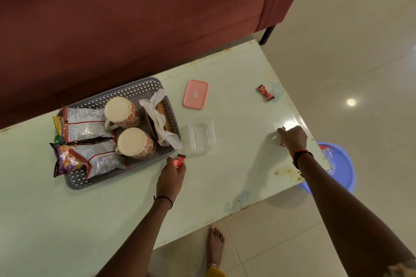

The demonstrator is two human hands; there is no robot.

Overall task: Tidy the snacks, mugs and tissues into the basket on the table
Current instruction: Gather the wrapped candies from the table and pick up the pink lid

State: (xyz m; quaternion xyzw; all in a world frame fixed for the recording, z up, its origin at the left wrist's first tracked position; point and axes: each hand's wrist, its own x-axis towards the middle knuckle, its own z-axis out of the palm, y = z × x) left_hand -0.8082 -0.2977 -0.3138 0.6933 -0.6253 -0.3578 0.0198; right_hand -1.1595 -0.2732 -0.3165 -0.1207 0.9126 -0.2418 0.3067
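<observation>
1. Basket [135, 88]: one grey lattice basket stands on the table [126, 209]. All positions below are referenced to it.
2. Snack packets [86, 124]: these overlap in the left half of the basket. I count four, though the overlap makes the number uncertain.
3. Mugs: two, with a red flower pattern, in the middle of the basket. One mug [121, 112] is at the far side and the second mug [135, 143] at the near side.
4. Tissues [160, 117]: one crumpled white bundle along the right wall of the basket.
5. Left hand [172, 174]: positioned at the near right corner of the basket. My fingers pinch one red candy [179, 161], which is just outside the rim.
6. Clear container [201, 138]: one, just right of the basket, uncovered.
7. Pink lid [195, 94]: one, flat on the table, right of the far end of the basket.
8. Second red candy [265, 93]: one, loose on the table, well to the right of the basket.
9. Right hand [293, 138]: well right of the basket, fingertips down on the table. I cannot tell whether it grips anything.
10. Blue tub [342, 164]: one, on the floor, farthest right of the basket.
</observation>
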